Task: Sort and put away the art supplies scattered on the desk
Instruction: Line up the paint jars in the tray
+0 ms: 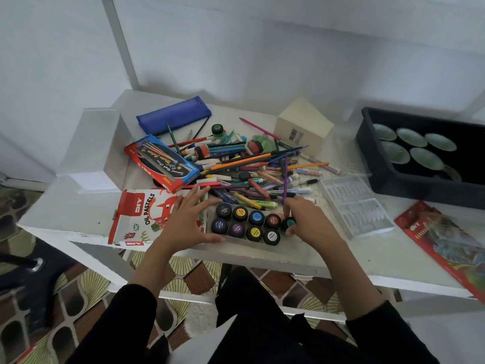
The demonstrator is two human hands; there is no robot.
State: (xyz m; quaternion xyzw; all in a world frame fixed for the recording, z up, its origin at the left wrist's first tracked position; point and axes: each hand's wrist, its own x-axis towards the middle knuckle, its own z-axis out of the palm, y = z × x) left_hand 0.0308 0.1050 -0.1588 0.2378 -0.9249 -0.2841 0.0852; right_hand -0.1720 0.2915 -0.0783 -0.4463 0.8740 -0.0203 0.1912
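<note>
Black sleeves [131, 324]; left hand [187, 222] flat, fingers spread, on pastels box [141, 216]; right hand [308, 223] pinches teal jar [289, 223]

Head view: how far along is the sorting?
Done: eight paint pots sit in their box. In hand: the right hand grips the teal pot at the box's end; the left hand rests at the other end. Left: the whole pen-and-pencil pile.

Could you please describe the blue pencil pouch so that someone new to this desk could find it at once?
On the white desk, look at the heap of pens and pencils in the middle. Behind its far-left edge, nearest the wall, lies the blue pencil pouch. It is plain solid blue, unlike the printed red-and-blue box just in front of it.
</note>
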